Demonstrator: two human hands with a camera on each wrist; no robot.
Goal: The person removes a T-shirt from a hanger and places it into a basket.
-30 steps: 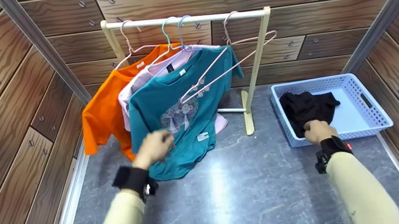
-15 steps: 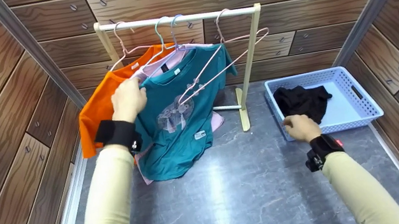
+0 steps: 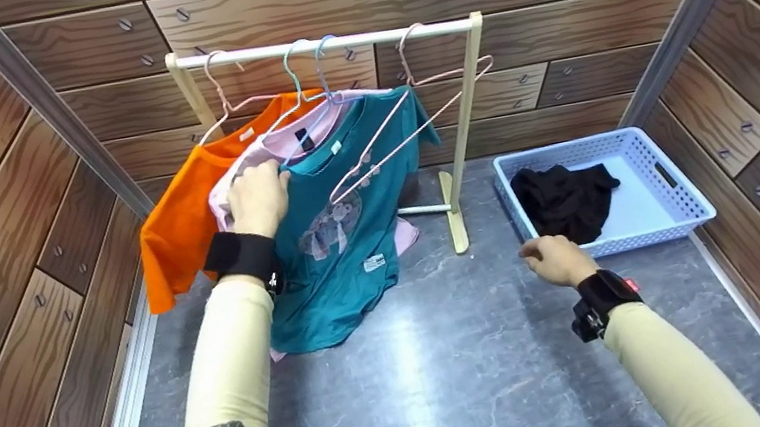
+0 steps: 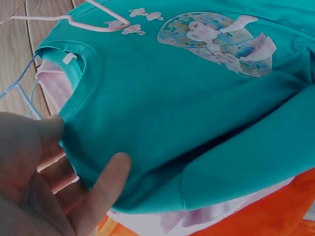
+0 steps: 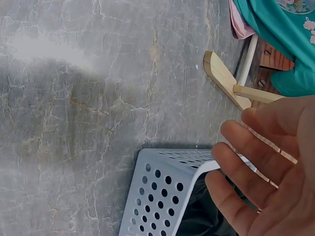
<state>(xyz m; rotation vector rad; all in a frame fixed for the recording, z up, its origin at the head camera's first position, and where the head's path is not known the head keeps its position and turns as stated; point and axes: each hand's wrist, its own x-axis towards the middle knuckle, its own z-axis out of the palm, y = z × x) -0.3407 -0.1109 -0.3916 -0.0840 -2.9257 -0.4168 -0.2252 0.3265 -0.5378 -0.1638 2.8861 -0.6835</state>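
Note:
My left hand (image 3: pixel 259 200) grips the shoulder of a teal T-shirt (image 3: pixel 358 269) with a printed front. In the left wrist view, some fingers go behind the shirt's edge while one fingertip (image 4: pixel 120 162) lies on its front. This T-shirt hangs from a blue hanger (image 3: pixel 320 64), in front of a pink T-shirt (image 3: pixel 237 167) and an orange top (image 3: pixel 180 213). Over the near left corner of the light blue basket (image 3: pixel 662 236), my right hand (image 3: pixel 559 260) is held with loosely bent fingers and nothing in it. A black garment (image 3: pixel 563 201) lies crumpled in the basket.
A rack with a white rail (image 3: pixel 361 39) and wooden legs (image 3: pixel 462 133) holds the hangers. One bare pink hanger (image 3: pixel 414 76) hangs at its right, its lower end sticking out before the teal shirt. Wood-patterned walls (image 3: pixel 288 1) enclose the grey marbled surface (image 3: pixel 476 350).
My left hand has moved up from the teal shirt's lower left to its shoulder. The right hand has drawn back off the black garment toward the basket's near left corner.

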